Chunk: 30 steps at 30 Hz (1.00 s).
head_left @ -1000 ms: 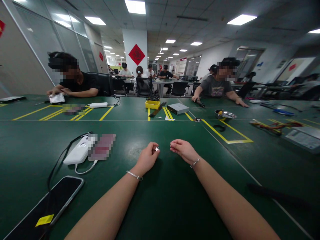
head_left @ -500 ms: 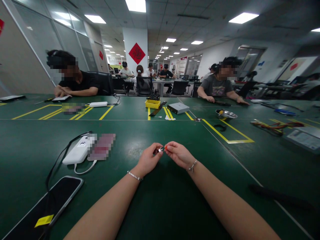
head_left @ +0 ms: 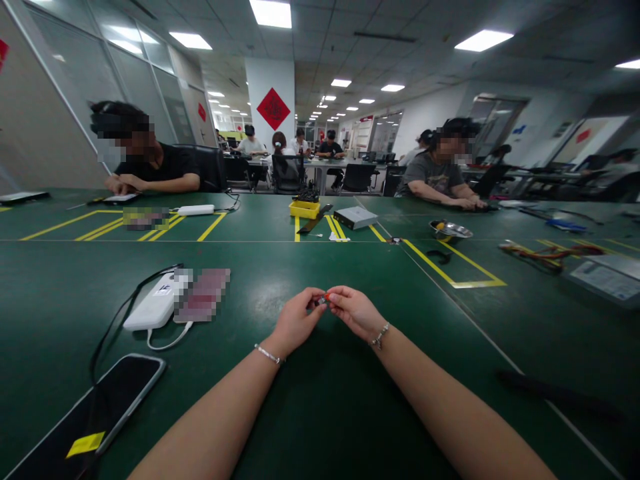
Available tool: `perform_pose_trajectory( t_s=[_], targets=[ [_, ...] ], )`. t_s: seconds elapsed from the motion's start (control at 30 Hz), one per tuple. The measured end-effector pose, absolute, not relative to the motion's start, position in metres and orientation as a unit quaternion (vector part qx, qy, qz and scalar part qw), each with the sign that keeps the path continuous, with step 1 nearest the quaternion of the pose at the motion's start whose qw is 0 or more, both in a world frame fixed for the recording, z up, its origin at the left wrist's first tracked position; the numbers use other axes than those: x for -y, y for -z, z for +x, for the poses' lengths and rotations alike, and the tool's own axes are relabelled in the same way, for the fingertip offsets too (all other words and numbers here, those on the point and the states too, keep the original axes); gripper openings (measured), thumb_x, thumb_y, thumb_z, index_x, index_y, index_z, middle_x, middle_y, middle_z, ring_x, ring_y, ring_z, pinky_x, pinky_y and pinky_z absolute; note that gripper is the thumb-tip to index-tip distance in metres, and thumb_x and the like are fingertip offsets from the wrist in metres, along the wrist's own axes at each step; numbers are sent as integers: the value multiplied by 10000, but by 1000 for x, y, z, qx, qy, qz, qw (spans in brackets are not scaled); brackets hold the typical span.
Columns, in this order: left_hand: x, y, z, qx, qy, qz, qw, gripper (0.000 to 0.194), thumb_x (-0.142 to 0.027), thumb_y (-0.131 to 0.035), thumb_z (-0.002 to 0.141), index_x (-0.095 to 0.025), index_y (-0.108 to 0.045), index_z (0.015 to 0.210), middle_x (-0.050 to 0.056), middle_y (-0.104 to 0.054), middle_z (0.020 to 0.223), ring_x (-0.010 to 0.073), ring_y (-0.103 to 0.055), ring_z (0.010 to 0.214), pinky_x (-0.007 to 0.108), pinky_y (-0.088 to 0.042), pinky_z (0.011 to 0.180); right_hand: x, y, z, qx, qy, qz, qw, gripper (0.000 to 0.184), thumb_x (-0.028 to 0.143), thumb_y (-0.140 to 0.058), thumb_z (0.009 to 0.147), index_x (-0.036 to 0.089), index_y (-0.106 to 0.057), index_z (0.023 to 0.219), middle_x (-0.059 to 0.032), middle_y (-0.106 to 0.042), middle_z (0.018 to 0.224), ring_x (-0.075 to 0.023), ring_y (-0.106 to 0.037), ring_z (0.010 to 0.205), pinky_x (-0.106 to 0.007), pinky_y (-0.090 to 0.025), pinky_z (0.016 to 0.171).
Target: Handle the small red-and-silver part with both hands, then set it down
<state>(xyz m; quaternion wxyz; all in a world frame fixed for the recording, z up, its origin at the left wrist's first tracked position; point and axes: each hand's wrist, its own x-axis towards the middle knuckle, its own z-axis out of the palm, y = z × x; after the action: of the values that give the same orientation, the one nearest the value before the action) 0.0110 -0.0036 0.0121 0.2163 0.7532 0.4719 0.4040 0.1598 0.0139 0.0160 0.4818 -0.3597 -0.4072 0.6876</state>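
Observation:
My left hand (head_left: 299, 316) is closed in a pinch on a small silvery metal piece (head_left: 321, 301), too small to name its kind. Against it, my right hand (head_left: 354, 310) pinches a small orange-red piece (head_left: 327, 297) between thumb and fingertips. The two pieces meet or nearly meet between my fingertips; whether they are joined I cannot tell. Both hands are held over the green table (head_left: 240, 373), and fingers partly cover both pieces.
On the left lie a white power bank (head_left: 159, 300) with cables and a dark phone-like device (head_left: 95, 417). A yellow bin (head_left: 305, 209), a grey metal box (head_left: 356, 217) and a metal bowl (head_left: 451, 229) stand farther back. Two co-workers sit across the table.
My right hand has shifted slightly left, bringing the orange-red piece up to the silvery one. My left hand stays nearly still. The co-worker at right has drawn both hands together.

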Motion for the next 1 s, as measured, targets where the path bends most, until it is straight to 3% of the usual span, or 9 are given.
perform_pose_trajectory(
  t_s=[0.4,0.57,0.8,1.0],
  targets=[
    [5,-13,14,-499,-432,717,224,153,-242,-499,744,-201,-523,889,-15,-587,747,100,-535,668,215,-419,625,-7,-19,144,384,-630,-389,552,205,265,-703,527,146,-614,668,-3,-594,646,-84,-512,597,-243,-399,609],
    [6,-12,14,-514,-429,716,197,137,-267,-495,748,-193,-524,860,-21,-575,702,98,-525,633,211,-411,593,-7,-17,144,386,-630,-406,539,229,277,-703,526,144,-627,695,-13,-607,670,-87,-512,600,-239,-395,596],
    [4,-11,11,-535,-445,698,169,144,-282,-473,768,-186,-514,867,-7,-587,731,103,-537,652,215,-413,601,-5,-10,141,416,-629,-403,518,320,416,-537,699,173,-645,876,-81,-601,996,-161,-518,881,-253,-408,646],
    [5,-12,9,-556,-455,681,141,174,-292,-471,770,-173,-509,892,12,-593,757,123,-551,685,239,-421,620,-2,-11,139,429,-666,-367,487,335,421,-481,743,208,-616,962,-76,-533,1145,-186,-481,1006,-275,-413,693]
  ],
)
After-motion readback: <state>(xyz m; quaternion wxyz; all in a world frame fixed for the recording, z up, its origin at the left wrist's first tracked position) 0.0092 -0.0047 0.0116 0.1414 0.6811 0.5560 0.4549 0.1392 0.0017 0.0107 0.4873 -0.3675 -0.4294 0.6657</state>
